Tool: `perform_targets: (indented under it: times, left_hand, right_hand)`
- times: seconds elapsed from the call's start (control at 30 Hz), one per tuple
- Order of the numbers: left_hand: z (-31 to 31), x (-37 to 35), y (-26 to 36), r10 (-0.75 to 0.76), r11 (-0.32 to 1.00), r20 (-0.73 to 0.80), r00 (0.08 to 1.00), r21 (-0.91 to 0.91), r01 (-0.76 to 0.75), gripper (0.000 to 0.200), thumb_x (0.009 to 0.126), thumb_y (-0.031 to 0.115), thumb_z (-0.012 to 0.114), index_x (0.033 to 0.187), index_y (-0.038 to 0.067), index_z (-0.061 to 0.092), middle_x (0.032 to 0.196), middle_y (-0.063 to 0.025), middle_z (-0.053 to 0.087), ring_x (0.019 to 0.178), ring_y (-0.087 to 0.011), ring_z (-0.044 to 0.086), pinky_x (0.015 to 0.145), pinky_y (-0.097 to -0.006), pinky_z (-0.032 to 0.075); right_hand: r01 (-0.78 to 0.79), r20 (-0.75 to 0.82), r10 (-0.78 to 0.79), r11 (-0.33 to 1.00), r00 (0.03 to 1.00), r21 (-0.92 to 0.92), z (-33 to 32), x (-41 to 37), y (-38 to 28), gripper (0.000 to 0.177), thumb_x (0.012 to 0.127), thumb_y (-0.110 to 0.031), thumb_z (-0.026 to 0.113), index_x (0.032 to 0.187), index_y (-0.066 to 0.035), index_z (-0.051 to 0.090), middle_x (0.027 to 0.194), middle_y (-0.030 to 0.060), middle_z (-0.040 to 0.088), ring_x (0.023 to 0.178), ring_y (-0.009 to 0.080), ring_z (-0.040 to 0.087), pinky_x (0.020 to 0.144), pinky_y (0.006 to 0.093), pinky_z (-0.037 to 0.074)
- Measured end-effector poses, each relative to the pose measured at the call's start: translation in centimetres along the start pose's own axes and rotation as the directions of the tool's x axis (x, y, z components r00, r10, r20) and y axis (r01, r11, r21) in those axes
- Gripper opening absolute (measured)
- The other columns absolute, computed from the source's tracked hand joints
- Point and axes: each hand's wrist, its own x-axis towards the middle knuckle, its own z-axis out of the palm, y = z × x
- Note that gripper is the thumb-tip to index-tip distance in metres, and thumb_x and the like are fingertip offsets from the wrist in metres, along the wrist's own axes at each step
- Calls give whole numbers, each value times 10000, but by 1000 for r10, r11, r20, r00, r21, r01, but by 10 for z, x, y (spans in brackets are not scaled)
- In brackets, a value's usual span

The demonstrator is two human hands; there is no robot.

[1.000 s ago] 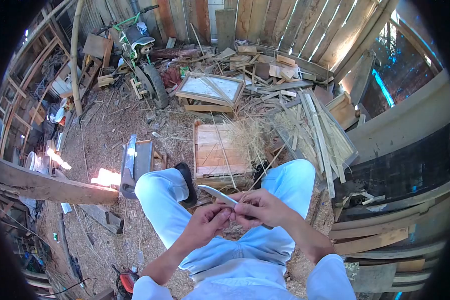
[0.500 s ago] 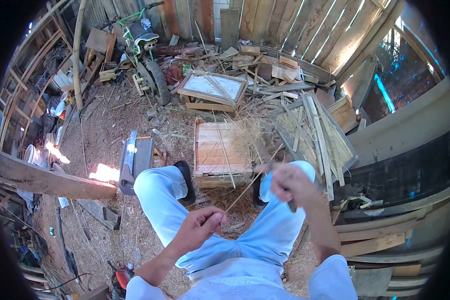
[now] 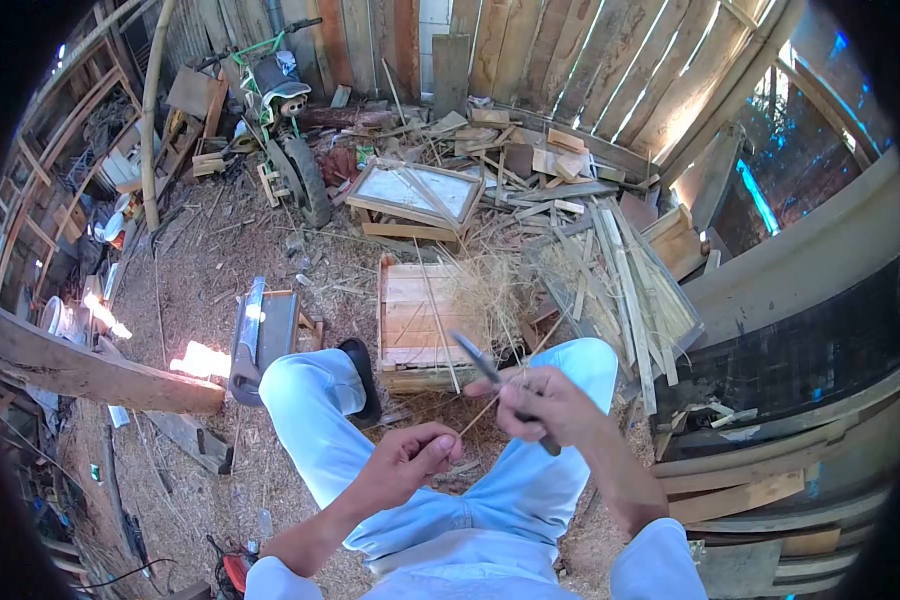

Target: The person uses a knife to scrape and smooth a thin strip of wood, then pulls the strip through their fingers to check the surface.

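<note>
A thin wooden strip (image 3: 478, 415) is pinched between the thumb and fingers of my left hand (image 3: 415, 464), in front of my lap. My right hand (image 3: 545, 403) is closed on a knife, its blade (image 3: 473, 355) pointing up and to the left, away from me. The strip runs up from my left fingers to the knife and the fingers of my right hand. Beyond both hands stands a low wooden box (image 3: 410, 305), topped with a long thin stick (image 3: 432, 315) and a heap of fine shavings (image 3: 495, 295).
A handsaw (image 3: 251, 330) lies on a small dark bench (image 3: 280, 325) by my left knee. To the right, long wood strips (image 3: 625, 285) rest on a slanted panel. Scrap wood, a framed white panel (image 3: 415, 188) and a motorbike (image 3: 285, 130) stand farther back. A beam (image 3: 100, 360) juts in from the left.
My right hand has come left and down from beside my right knee, nearer my left hand, and the knife blade now shows clearly. My left hand keeps its pinch on the strip.
</note>
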Motion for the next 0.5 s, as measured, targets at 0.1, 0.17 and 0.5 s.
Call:
perform_targets:
  times: [0.1,0.17,0.5]
  left_hand:
    - [-2,5,-3,4,1000,42,999,2,-4,209,954,220,515,971,24,587,745,45,529,547,-2,369,425,-160,250]
    - [4,6,-2,80,989,-34,996,-120,-83,221,951,212,522,1053,26,580,802,37,555,564,-2,382,431,-155,266]
    - [-8,0,0,-12,995,46,999,-97,16,233,957,222,512,1062,24,577,825,30,546,670,-14,437,513,-159,330]
  right_hand:
    - [-33,95,31,999,995,18,16,4,5,336,963,-222,490,1142,60,528,636,7,521,464,28,367,417,181,281]
    - [-45,122,44,999,992,10,18,5,5,317,958,-207,502,1134,55,532,639,3,522,477,27,379,423,184,286]
    - [-21,45,23,999,999,-36,15,11,4,289,937,-205,544,1007,67,610,641,17,524,481,34,395,397,184,265]
